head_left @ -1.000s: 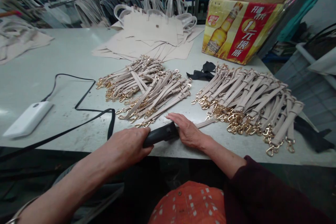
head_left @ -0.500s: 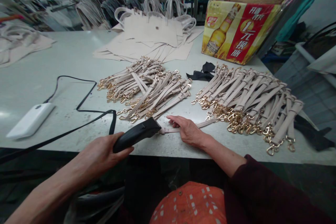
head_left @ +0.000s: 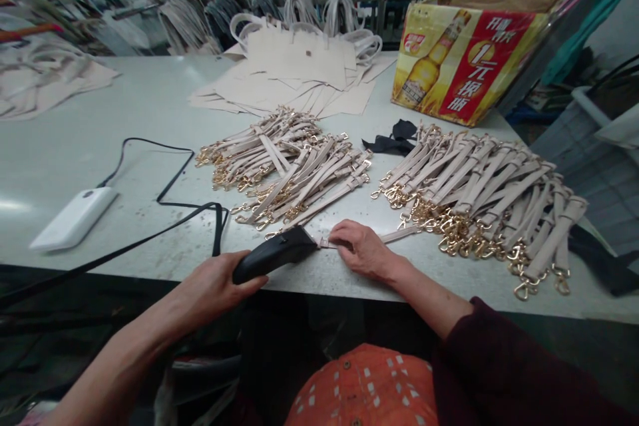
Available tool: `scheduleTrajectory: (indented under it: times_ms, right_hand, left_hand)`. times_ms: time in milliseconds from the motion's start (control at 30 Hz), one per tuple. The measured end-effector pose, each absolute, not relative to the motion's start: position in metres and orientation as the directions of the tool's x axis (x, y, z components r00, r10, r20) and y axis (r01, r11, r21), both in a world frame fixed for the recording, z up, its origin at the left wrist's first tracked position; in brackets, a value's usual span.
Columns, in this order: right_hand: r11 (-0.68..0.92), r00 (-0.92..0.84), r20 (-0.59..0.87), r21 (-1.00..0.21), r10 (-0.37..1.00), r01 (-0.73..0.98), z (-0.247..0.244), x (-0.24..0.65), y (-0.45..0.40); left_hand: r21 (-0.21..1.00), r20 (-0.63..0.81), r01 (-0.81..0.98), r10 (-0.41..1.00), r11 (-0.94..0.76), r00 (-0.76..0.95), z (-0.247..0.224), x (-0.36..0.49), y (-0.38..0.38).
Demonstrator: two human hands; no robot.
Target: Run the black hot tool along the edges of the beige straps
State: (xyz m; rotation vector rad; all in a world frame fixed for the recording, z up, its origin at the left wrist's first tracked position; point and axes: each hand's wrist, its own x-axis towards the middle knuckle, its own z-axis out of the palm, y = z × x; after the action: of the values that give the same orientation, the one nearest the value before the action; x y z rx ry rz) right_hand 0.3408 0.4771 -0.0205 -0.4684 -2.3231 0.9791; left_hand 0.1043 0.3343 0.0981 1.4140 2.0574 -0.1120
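Note:
My left hand is wrapped round a black clipper-like tool, its head pointing right at the end of a pale strap. Fingers of my right hand press together on that strap near the tool's head; the strap runs on under the hand to the right. Beyond the tool lies a pile of beige straps with gold clasps. A second, larger pile of such straps lies to the right of my right hand. My right fingertips partly hide the strap.
A white power bank with a black cord lies at left. Flat beige pieces are stacked at the back. A yellow and red carton stands back right, black scraps before it. People sit far behind.
The view has shifted slightly, moving the scene right. My right fingers, apart from each other before, have closed down on the strap close to the tool's head.

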Motion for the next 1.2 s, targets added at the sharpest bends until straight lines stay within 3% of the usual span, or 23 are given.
scheduleTrajectory:
  times_ms: [267, 733, 1033, 1200]
  right_hand:
    - [0.660, -0.806, 0.274, -0.729, 0.524, 0.181, -0.017, 0.342, 0.476]
    - [0.694, -0.866, 0.284, -0.714, 0.412, 0.096, -0.011, 0.345, 0.477]
    - [0.666, -0.864, 0.259, -0.738, 0.431, 0.111, -0.011, 0.345, 0.477]
    - [0.713, -0.861, 0.253, -0.681, 0.441, 0.165, -0.008, 0.345, 0.473]
  left_hand:
    - [0.226, -0.511, 0.899, 0.831, 0.375, -0.218, 0.102, 0.110, 0.325]
    - [0.204, -0.551, 0.902, 0.806, 0.380, -0.215, 0.108, 0.111, 0.301]
    - [0.283, -0.492, 0.895, 0.853, 0.344, -0.172, 0.101, 0.136, 0.325]
    - [0.304, -0.487, 0.877, 0.852, 0.372, -0.193, 0.096, 0.129, 0.319]
